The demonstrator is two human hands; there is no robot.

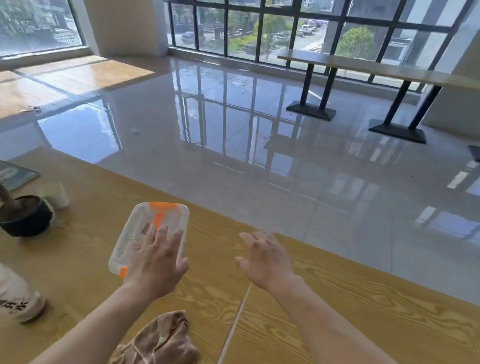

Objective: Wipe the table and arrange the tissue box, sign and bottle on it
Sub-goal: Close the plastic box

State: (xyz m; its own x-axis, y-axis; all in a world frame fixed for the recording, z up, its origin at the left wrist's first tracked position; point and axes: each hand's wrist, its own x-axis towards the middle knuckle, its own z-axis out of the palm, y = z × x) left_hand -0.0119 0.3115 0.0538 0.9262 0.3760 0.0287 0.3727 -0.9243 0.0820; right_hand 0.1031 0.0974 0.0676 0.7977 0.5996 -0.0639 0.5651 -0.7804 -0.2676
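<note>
A clear plastic tissue box (140,231) with orange clips lies flat on the wooden table (365,326) near its far edge. My left hand (158,260) rests flat on the box's lid with straight fingers. My right hand (265,257) hovers open above the table to the right of the box, holding nothing. A bottle (2,291) with a pale label lies on its side at the left front. A flat sign (2,173) lies at the far left corner. A crumpled brown cloth (158,347) sits on the table near me, between my forearms.
A black bowl (24,219) with a utensil in it and a pale cup (58,195) lying on its side are left of the tissue box. Beyond the table's far edge is glossy tiled floor; other tables (390,70) stand by the windows at the back right.
</note>
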